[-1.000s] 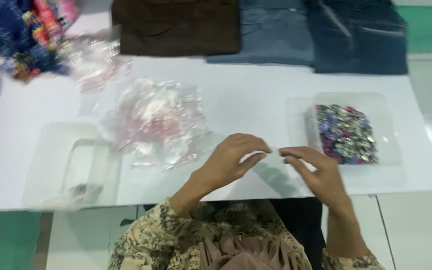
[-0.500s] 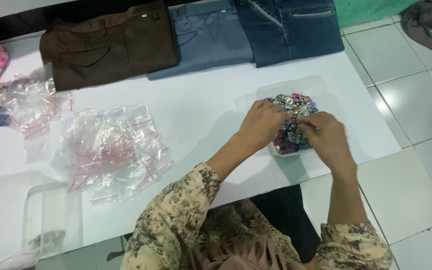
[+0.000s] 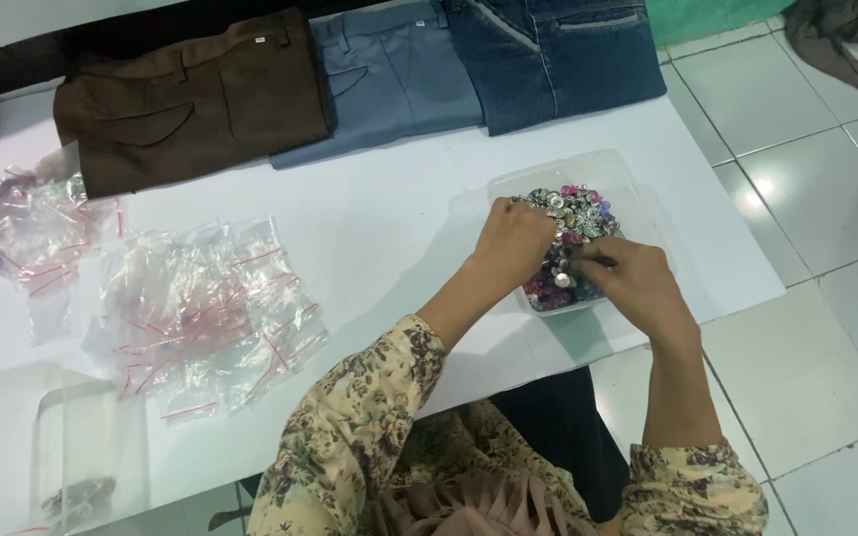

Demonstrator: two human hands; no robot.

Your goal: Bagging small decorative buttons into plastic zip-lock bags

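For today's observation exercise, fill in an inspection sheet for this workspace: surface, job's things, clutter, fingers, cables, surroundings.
Surface: white table.
Job's things: clear plastic tub heaped with small shiny and coloured pieces.
Clutter: pile of small clear zip bags; second bag pile; folded brown trousers, grey trousers, blue jeans.
Fingers: left hand and right hand in the tub, fingers among the pieces.
Cables: nothing seen.
Surroundings: white tiled floor.

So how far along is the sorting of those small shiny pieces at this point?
Early, by the look of it. Both hands, left hand and right hand, are in the clear tub, which is heaped with small shiny pieces. The pile of small zip bags looks flat and unfilled. A second clear tub at the near left holds only a few items. No filled bags show.
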